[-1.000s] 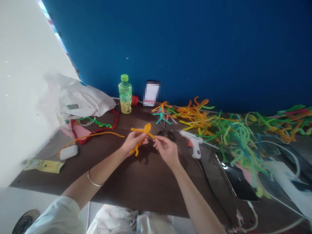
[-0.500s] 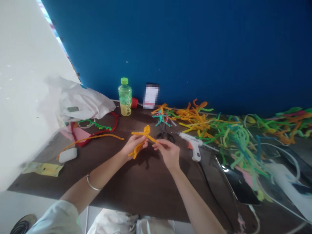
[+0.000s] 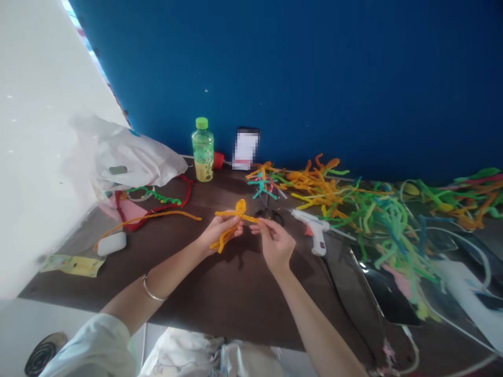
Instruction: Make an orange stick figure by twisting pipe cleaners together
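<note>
An orange pipe-cleaner figure [image 3: 241, 208] with a coiled head, two arms and dangling legs is held above the table. My left hand [image 3: 220, 232] is closed around its body, thumb across the front. The fingertips of my right hand [image 3: 277, 242] pinch the end of the figure's arm on the right. Just beyond my hands lie black-handled scissors [image 3: 270, 214], partly under a small group of teal, pink and orange pipe-cleaner figures [image 3: 264, 180]. A white glue gun [image 3: 314, 229] rests right of my right hand.
Heaps of orange pipe cleaners [image 3: 320, 188] and green ones [image 3: 377, 220] cover the right side, near a dark phone [image 3: 387, 288]. A green-capped bottle [image 3: 203, 154] and a propped phone [image 3: 245, 149] stand at the back. Left are a plastic bag [image 3: 137, 157], white case [image 3: 112, 244] and yellow wrapper [image 3: 73, 265].
The view has shifted slightly. My right hand still pinches the figure's arm, which now lies a little flatter; my left hand keeps its hold on the body.
</note>
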`<state>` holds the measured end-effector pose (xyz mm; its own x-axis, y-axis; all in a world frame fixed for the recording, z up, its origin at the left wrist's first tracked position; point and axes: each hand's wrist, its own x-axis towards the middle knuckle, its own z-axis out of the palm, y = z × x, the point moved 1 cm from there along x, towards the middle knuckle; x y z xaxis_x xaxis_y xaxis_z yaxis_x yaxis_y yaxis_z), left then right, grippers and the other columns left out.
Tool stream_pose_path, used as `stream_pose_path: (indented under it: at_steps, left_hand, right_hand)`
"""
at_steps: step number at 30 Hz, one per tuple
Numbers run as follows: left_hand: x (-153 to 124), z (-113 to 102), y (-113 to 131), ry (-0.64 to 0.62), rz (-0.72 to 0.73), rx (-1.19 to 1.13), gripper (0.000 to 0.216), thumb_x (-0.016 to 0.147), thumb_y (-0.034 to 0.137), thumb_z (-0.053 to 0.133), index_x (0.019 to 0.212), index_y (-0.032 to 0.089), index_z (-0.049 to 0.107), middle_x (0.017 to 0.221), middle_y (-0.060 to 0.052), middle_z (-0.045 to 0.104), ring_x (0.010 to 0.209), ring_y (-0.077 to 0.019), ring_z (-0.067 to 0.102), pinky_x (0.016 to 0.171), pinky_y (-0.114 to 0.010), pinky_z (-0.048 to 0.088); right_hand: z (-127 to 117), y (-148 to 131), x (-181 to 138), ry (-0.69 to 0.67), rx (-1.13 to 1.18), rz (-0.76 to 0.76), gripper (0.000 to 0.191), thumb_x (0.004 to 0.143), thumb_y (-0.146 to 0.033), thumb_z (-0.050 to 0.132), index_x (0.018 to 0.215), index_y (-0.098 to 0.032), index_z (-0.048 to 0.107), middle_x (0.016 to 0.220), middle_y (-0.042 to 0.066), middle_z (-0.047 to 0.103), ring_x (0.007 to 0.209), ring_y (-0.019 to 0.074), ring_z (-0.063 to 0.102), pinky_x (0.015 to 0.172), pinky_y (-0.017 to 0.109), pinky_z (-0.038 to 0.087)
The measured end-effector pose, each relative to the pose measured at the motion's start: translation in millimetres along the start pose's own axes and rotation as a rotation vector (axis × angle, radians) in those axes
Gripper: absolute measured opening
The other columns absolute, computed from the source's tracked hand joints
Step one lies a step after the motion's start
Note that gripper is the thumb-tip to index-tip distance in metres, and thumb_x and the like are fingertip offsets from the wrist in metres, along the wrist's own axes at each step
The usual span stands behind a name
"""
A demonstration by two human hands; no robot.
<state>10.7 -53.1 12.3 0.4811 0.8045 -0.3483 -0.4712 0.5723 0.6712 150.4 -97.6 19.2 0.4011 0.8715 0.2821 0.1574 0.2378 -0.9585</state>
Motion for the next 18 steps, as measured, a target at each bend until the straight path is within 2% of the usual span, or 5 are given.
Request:
stream_pose_path:
  at_steps: [9,15,18]
  left_hand:
    - [-0.2,1.1,-2.8,-0.011,0.02,0.01,0.024,0.066,0.02,0.069,0.085,0.012,0.057,0.069,-0.002,0.062,0.058,-0.006,0.059,0.06,-0.016,0.051]
    - [0.9,0.1,-0.6,0.008,0.03,0.02,0.022,0.067,0.022,0.068,0.082,0.01,0.058,0.069,-0.001,0.061,0.058,-0.0052,0.059,0.059,-0.015,0.05]
    - [1.7,-1.1,1.5,0.004,0.043,0.031,0.022,0.066,0.024,0.069,0.079,0.009,0.059,0.069,-0.001,0.061,0.057,-0.0046,0.058,0.06,-0.015,0.05]
  right_hand:
    - [1.1,-2.5,4.9,0.089,0.086,0.106,0.017,0.071,-0.031,0.063,0.076,-0.015,0.059,0.061,0.002,0.065,0.053,0.0154,0.063,0.055,0.03,0.055]
    - [-1.6,-1.6,6.1,0.001,0.007,0.067,0.018,0.073,-0.034,0.061,0.076,-0.017,0.057,0.06,0.002,0.064,0.053,0.0145,0.062,0.057,0.03,0.054]
    - [-4.7,0.1,7.3,-0.086,-0.016,0.044,0.016,0.074,-0.033,0.06,0.076,-0.018,0.057,0.061,0.001,0.063,0.054,0.0138,0.062,0.057,0.028,0.053]
